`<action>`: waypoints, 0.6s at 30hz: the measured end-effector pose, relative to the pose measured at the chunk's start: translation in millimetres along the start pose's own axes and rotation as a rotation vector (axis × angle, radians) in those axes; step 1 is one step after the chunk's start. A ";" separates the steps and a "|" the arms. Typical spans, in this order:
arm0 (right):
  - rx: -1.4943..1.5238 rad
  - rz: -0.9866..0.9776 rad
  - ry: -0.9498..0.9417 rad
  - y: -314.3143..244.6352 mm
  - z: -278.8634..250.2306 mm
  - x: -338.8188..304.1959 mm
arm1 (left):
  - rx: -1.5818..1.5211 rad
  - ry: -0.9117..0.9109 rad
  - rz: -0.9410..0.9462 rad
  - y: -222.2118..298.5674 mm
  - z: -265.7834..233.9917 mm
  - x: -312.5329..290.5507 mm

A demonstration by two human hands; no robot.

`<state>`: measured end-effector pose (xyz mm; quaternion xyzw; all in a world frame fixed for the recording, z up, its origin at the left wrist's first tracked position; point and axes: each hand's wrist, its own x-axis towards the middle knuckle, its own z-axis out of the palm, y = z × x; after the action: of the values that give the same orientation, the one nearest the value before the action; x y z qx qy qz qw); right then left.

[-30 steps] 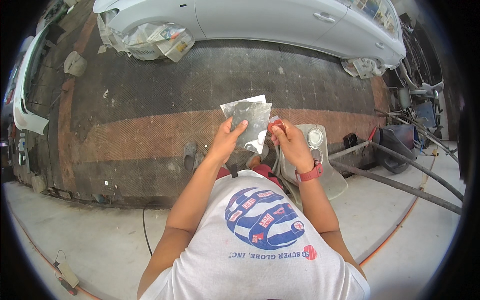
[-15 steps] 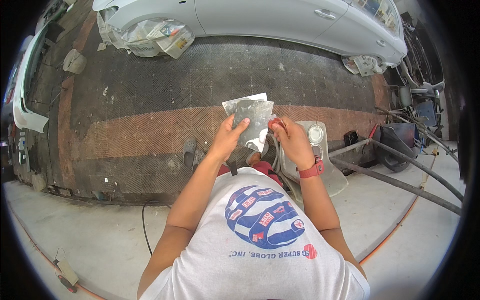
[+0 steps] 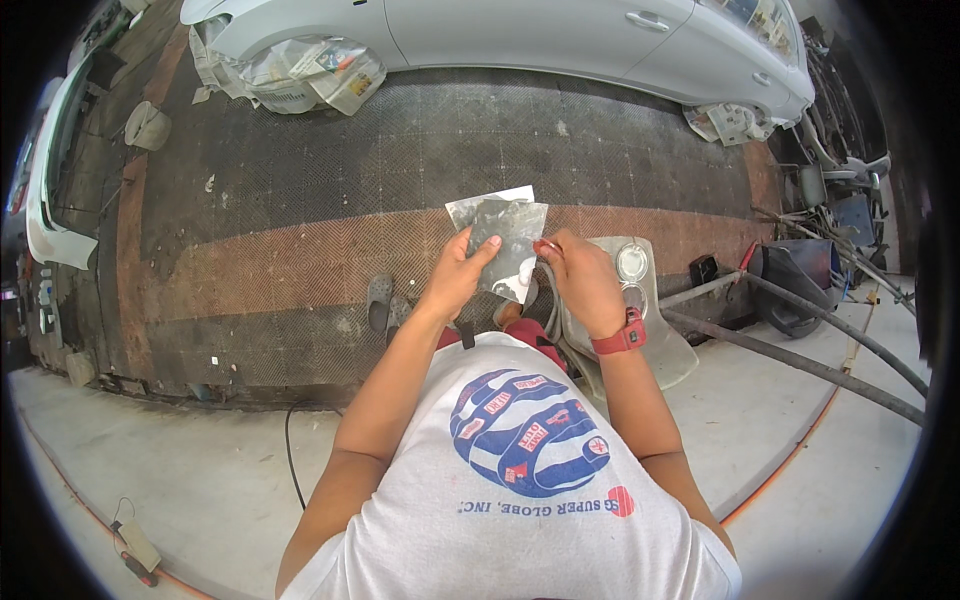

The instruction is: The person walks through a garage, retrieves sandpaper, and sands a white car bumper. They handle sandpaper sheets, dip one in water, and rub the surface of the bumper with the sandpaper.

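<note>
My left hand (image 3: pixel 462 266) pinches a dark grey, roughly square flat sheet (image 3: pixel 508 232), its thumb lying on the upper face. White smears mark the sheet's lower corner. Behind it, a paler sheet (image 3: pixel 518 193) sticks out along the far edge, held in the same grip. Close to the sheet's right edge, my right hand (image 3: pixel 585 282) is closed on a small red object (image 3: pixel 544 246). Fingers cover most of that object, so its kind is unclear.
To the right stands a grey plastic chair (image 3: pixel 668 355) with a round tin (image 3: pixel 631 262) on it. Metal pipes (image 3: pixel 800 370) jut in beyond. Across the tiled floor is a silver car (image 3: pixel 530 35), its wheels wrapped in newspaper (image 3: pixel 320 75). A bucket (image 3: pixel 148 126) sits far left.
My right hand has turned slightly and shifted a little, and less of the red object shows now. The left hand and the sheets stay nearly still.
</note>
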<state>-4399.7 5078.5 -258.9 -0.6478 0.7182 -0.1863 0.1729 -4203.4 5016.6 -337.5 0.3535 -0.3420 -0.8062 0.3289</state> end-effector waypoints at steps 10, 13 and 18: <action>-0.075 -0.038 -0.003 11.2 -4.0 2.5 | -0.030 -0.020 -0.034 -9.7 1.9 11.7; -0.078 -0.027 -0.021 20.7 -7.5 3.0 | -0.030 -0.011 -0.064 -10.4 7.6 17.3; -0.055 0.021 0.002 47.8 -22.0 1.2 | -0.092 -0.014 -0.153 -27.3 12.0 40.6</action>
<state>-4452.1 5082.6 -263.2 -0.6445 0.7300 -0.1654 0.1560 -4242.5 5004.0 -366.7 0.3573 -0.2789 -0.8463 0.2798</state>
